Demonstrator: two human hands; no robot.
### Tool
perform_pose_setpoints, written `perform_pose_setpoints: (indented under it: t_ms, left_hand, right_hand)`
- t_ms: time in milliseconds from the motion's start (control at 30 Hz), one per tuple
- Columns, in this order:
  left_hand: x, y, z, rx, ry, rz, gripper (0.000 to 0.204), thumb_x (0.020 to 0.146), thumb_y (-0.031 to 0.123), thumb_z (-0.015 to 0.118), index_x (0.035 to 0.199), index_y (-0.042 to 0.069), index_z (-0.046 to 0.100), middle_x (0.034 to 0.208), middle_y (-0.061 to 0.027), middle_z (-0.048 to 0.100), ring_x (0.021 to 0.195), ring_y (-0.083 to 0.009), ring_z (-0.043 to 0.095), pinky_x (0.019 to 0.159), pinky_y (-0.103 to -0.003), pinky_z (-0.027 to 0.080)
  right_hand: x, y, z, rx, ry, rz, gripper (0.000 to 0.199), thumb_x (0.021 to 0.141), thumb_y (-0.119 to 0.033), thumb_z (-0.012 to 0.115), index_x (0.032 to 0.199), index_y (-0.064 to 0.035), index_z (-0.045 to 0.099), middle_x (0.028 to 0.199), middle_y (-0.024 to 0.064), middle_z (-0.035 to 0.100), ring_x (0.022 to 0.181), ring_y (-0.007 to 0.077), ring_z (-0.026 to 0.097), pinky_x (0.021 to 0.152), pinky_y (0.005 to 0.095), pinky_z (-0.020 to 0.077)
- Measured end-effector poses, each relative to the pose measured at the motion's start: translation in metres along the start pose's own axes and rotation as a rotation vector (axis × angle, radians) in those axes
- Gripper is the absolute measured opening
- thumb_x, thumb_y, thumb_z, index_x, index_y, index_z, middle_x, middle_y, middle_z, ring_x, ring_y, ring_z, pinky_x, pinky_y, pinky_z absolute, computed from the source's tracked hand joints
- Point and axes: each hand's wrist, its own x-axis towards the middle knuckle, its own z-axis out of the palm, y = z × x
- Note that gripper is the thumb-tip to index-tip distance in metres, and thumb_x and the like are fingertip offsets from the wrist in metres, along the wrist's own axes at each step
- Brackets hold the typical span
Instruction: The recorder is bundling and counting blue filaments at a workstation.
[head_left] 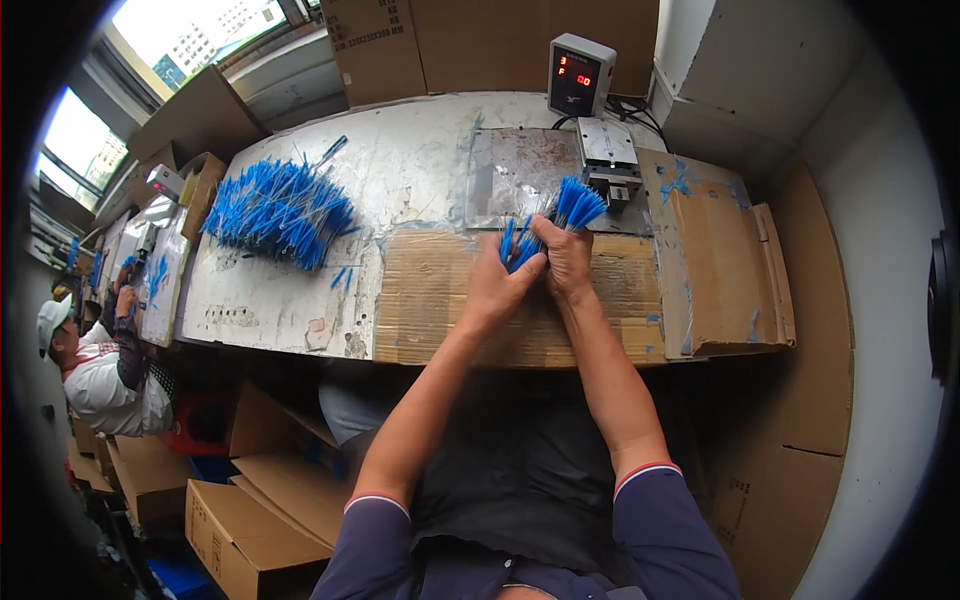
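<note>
My left hand (492,287) and my right hand (566,262) meet above the cardboard-covered front of the workbench. A bundle of thin, blue-ended strands (578,204) stands upright out of my right hand, whose fingers wrap round it. Curled fingers of my left hand hold a smaller bunch of the same strands (520,246), close against the right hand. Their exact kind cannot be made out. On the bench to the left lies a large loose pile of blue-ended strands (278,213), with a few strays beside it.
Behind my hands sits a small metal press-like fixture (608,150), with a box with a red-lit display (580,76) at its back. A folded cardboard piece (728,265) lies at the right. Open cartons (262,530) stand at lower left. Another person (105,375) works at the far left.
</note>
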Motion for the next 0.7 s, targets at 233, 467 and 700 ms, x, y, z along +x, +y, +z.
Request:
perform_pose_setpoints:
  t_ms: [233, 467, 700]
  left_hand:
    - [0.000, 0.002, -0.005, 0.064, -0.019, -0.024, 0.037, 0.092, 0.026, 0.080, 0.109, 0.004, 0.057, 0.089, -0.0036, 0.067, 0.072, -0.0123, 0.059, 0.066, -0.031, 0.052]
    - [0.003, 0.014, -0.024, -0.429, -0.232, -0.264, 0.023, 0.097, 0.018, 0.073, 0.111, 0.008, 0.056, 0.086, -0.0008, 0.064, 0.058, -0.0075, 0.057, 0.047, -0.023, 0.044]
    - [0.005, -0.006, -0.029, -0.469, -0.175, -0.297, 0.017, 0.098, 0.016, 0.070, 0.106, 0.008, 0.057, 0.086, -0.0022, 0.065, 0.058, -0.0092, 0.057, 0.045, -0.023, 0.042]
  right_hand:
    - [-0.002, -0.001, 0.009, -0.055, 0.039, -0.006, 0.013, 0.085, 0.002, 0.078, 0.092, -0.0042, 0.069, 0.083, 0.0014, 0.069, 0.065, 0.0125, 0.064, 0.058, 0.0284, 0.0545]
    - [-0.001, -0.004, 0.000, 0.065, -0.084, 0.169, 0.016, 0.091, -0.013, 0.081, 0.087, -0.0075, 0.066, 0.066, 0.0012, 0.059, 0.050, 0.0131, 0.054, 0.046, 0.0280, 0.0438]
    - [-0.002, 0.002, 0.002, 0.028, -0.007, 0.108, 0.017, 0.096, -0.015, 0.076, 0.087, -0.0053, 0.065, 0.064, 0.0010, 0.057, 0.051, 0.0130, 0.055, 0.045, 0.0280, 0.0447]
